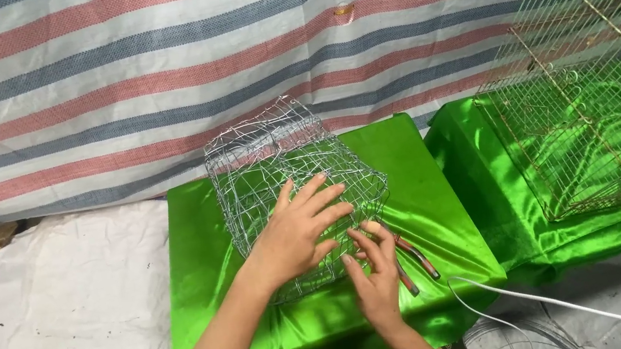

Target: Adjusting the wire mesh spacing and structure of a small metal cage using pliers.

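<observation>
Left hand [296, 231]: fingers spread flat on silver wire-mesh cage [288, 165], steadying it.
Right hand [375, 268]: fingers pinched together on cage's lower edge.

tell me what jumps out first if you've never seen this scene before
The bright green satin cloth over the low stand in the middle grabs the eye first, with a small silver wire mesh cage on it. The left hand lies flat on the mesh while the right hand fingers its lower edge, beside red-handled pliers. At the right, a larger wire cage sits tilted on more green cloth, against a striped tarp backdrop.
</observation>
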